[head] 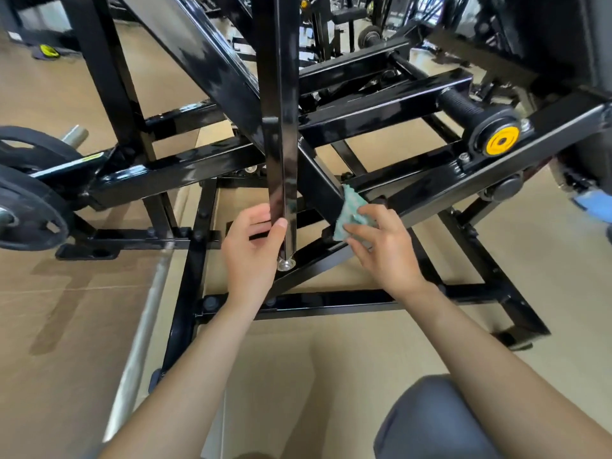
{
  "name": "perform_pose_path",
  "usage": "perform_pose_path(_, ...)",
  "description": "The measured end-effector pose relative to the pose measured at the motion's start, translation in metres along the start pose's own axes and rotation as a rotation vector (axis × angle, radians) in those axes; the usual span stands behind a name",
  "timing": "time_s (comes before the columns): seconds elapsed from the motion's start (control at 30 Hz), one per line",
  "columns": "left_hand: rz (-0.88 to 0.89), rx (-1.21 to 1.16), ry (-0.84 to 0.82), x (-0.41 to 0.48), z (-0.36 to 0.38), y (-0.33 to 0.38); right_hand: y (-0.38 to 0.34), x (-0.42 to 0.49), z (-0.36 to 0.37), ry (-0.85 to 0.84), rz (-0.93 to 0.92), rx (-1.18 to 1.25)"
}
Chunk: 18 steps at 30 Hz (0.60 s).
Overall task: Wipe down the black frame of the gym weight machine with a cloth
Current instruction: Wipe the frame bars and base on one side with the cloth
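1. My right hand [381,250] pinches the green cloth [352,210], thumb under and fingers over it, and presses it against a slanted bar [321,183] low in the machine.
2. My left hand [255,246] grips the bottom of the glossy upright bar [281,160]. The thumb lies across its front and the fingers curl behind. Just below that grip sits the bar's silver end bolt [286,264].
3. The cloth sits where the slanted bar meets a lower cross member, right of the upright bar and apart from it.
4. Progress, as I judge it: I am mid-wipe on one inner strut. The black frame [430,104] shines nearly everywhere, so gloss alone does not tell me which tubes are finished. I cannot mark any bar as done.
5. What looks left: the base rails on the floor, the long beams running away from me, and the tall members above my hands. That is most of the structure, so I take the job as far from over.
6. Containers: I see no bucket, spray bottle or bin here, so there are no contents to report. The cloth is the only cleaning item in sight.
7. Further out, weight plates [29,207] hang at the left, a yellow cap [501,140] sits on a pivot at the right, and my knee [430,422] is at the bottom edge.
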<state>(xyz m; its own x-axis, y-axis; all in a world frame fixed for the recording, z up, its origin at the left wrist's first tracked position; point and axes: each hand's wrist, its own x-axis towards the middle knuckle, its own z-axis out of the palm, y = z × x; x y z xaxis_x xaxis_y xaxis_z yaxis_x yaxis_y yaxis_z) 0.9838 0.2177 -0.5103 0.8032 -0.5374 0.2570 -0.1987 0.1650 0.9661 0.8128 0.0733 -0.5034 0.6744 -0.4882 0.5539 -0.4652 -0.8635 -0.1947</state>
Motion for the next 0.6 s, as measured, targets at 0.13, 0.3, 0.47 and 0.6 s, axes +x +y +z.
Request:
perform_pose_path(0.13,0.008,-0.008,0.029,-0.004,0.004,-0.003,-0.008,0.003,0.000,-0.030,0.040,-0.044)
perform_pose_path(0.3,0.018,-0.021,0.037,-0.004,0.005,-0.006,-0.039,0.042,-0.004,0.064,0.001,0.035)
perform_pose_path(0.47,0.057,-0.010,0.044,-0.003,0.005,-0.012,-0.056,0.065,-0.005,0.116,-0.057,0.074)
perform_pose_path(0.6,0.152,0.048,0.099,-0.005,0.007,-0.018,-0.035,0.031,-0.009,0.014,0.047,0.073)
